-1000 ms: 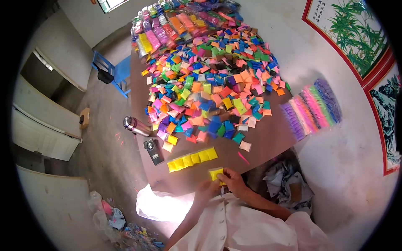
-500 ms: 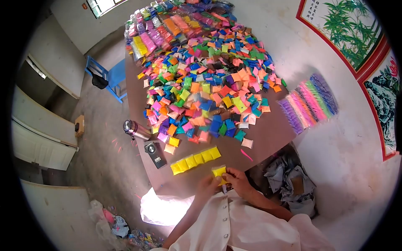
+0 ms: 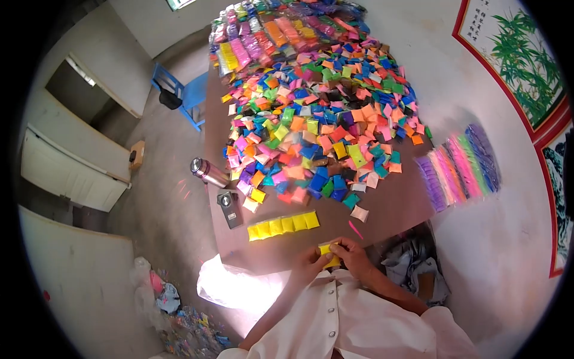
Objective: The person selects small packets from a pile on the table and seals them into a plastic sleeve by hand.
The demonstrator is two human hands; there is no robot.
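At the near edge of the bench, pinching a yellow packet with left grip and right grip together. Probably light, soft and slick-skinned, so best taken by the flat margins, clear of the filled middle. Farther out, past a strip of yellow packets to a heap of coloured packets.

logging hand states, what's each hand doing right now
Left hand: closed, holding one side of a yellow packet.
Right hand: closed, holding the same packet.
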